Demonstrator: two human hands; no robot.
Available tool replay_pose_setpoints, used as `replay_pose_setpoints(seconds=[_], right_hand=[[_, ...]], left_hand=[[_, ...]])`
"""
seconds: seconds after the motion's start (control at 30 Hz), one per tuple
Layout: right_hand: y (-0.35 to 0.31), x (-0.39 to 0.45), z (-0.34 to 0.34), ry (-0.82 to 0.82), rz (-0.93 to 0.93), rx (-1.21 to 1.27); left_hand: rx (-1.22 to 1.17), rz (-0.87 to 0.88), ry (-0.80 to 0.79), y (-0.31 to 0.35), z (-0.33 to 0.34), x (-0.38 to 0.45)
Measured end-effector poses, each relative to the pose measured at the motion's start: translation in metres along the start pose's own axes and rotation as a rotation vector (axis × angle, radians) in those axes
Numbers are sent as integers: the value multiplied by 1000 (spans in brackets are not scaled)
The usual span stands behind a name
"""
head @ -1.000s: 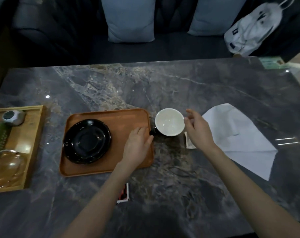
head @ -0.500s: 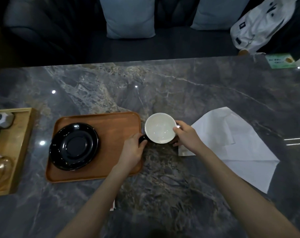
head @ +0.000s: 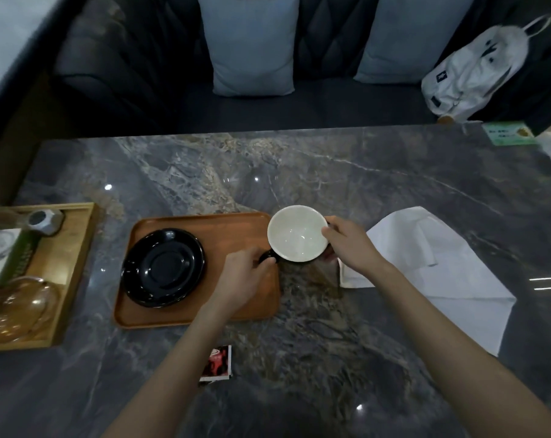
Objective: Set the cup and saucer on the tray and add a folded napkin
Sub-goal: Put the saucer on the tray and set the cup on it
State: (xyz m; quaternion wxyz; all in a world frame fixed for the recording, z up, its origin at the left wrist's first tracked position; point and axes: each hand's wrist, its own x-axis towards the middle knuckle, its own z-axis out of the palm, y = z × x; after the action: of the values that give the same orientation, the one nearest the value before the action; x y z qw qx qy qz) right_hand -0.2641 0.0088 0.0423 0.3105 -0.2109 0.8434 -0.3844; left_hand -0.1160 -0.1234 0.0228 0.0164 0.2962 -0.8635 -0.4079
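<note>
A cup (head: pixel 296 237), black outside and white inside, is at the right edge of the brown wooden tray (head: pixel 233 222). My left hand (head: pixel 245 276) pinches its black handle. My right hand (head: pixel 351 245) wraps the cup's right side, thumb on the rim. A glossy black saucer (head: pixel 163 267) lies on the left half of the tray. A white napkin (head: pixel 438 276) lies spread open on the marble table, to the right of the cup; my right wrist covers its left corner.
A lighter wooden tray (head: pixel 78 248) at the left edge holds a glass dish (head: pixel 18 306), a grey faceted object (head: pixel 43 221) and a card. A small red packet (head: pixel 216 363) lies near the front. A green card (head: pixel 509 132) sits far right. Cushions and a white backpack (head: pixel 476 67) rest on the sofa beyond.
My left hand has moved from the tray edge onto the cup's handle, and my right hand has closed around the cup's side. The cup now overlaps the tray's right edge.
</note>
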Motion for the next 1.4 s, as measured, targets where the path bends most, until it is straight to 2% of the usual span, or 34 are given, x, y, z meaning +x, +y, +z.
replay_pose_setpoints(seconds=[0.3,0.63,0.97,1.4], right_hand=[[-66,-18,47,9,-188,-37],[-108,-11,137,-43,-240,-31],[-104,10,210,-126,-131,86],[-91,16,233,-122,-83,51]], left_hand=[[-83,3,128,-30,-77,-41],[-31,-40,281,-103,-135,-64],[-52,-162,245,-163,-154,-53],[-62,-246,149,-183,-148,-38]])
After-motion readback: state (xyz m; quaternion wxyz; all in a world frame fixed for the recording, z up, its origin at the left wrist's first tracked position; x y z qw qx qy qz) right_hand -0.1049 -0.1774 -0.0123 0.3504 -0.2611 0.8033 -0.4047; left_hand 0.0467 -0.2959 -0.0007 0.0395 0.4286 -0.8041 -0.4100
